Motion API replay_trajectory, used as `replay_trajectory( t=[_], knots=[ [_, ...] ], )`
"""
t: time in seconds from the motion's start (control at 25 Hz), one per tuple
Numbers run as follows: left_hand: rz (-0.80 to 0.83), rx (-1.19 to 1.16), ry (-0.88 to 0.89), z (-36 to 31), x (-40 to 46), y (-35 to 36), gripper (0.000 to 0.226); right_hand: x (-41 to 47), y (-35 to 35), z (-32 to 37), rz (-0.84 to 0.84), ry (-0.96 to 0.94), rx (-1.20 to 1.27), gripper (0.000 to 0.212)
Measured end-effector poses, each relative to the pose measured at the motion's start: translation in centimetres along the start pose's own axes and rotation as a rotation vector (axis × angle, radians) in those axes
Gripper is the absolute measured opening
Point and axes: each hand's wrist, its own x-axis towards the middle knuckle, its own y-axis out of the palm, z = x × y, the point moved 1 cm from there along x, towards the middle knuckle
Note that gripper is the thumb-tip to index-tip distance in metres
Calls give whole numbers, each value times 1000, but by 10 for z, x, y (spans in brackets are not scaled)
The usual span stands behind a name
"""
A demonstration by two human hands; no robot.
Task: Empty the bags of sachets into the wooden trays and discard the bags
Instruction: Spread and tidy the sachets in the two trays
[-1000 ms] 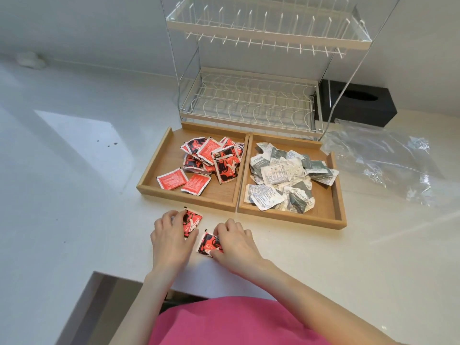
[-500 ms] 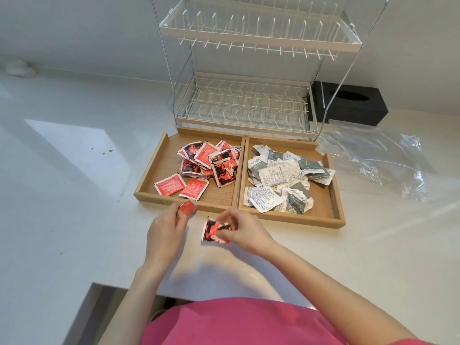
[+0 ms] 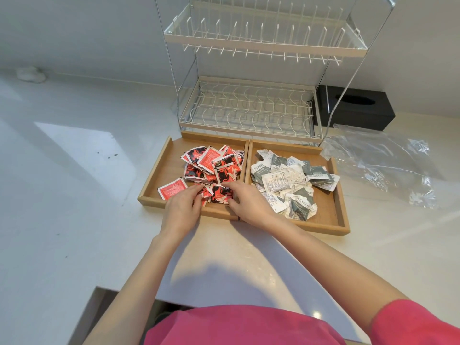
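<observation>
item: red sachets (image 3: 211, 165), foil-paper packets printed red, black and white; heaped toward the back and right of the left wooden tray (image 3: 159, 175), one lying flat and apart near the front-left corner.
item: grey-and-white sachets (image 3: 286, 180), piled loose in the right wooden tray (image 3: 339, 195), which stood touching the left one.
left hand (image 3: 180, 207): reached over the front rim of the left tray, fingertips pinching a red sachet at the near edge of the heap.
right hand (image 3: 245, 204): beside it, fingers curled round a red-and-black sachet just inside the same tray.
item: empty clear plastic bag (image 3: 380, 168), crumpled on the white counter (image 3: 62, 220) to the right of the trays, not yet discarded.
handling, judged: sachets looked light, thin and slightly crinkled, slick-faced and apt to slide over one another; best taken by a sealed edge or corner in a pinch. the bag appeared limp and near weightless; gather it in a fist.
other: wire dish rack (image 3: 249, 108) behind the trays; black tissue box (image 3: 356, 108) at its right.
</observation>
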Motion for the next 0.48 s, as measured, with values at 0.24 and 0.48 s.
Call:
replay_trajectory(
  t=[0.24, 0.48],
  knots=[
    [109, 227, -32, -22, -2, -1, 45, -18, -20, -16, -105, -68, -144, 50],
    [150, 303, 67, -99, 4, 9, 57, -48, -84, -55, -233, -1, -321, 64]
  ],
)
